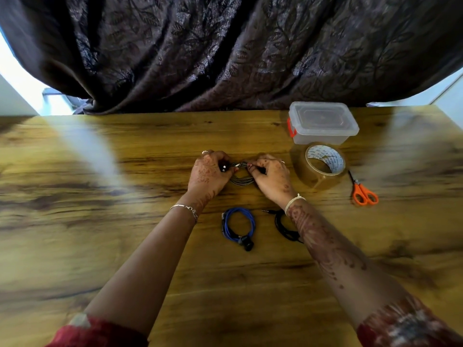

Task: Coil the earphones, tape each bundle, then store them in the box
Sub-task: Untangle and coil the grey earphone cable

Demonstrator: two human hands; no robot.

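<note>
While both hands [206, 171] [271, 175] pinched it, the grey earphone cable [241, 180] lay in a thin, loose coil on the tabletop [125, 221].

Reddish-brown henna patterns [325, 246] of leaves and dots cover the back of the left grip [208, 171] and run from the right grip [271, 177] down the forearm toward the near edge of the tabletop [100, 221]. The left wrist wears a thin silver chain bracelet [186, 209], the right wrist a pale knotted band [294, 200], and each grip carries a finger ring [205, 152]. Nearest that tabletop edge sit a dark red left sleeve [100, 331] and a right sleeve [406, 324], both with pale patches.
</note>
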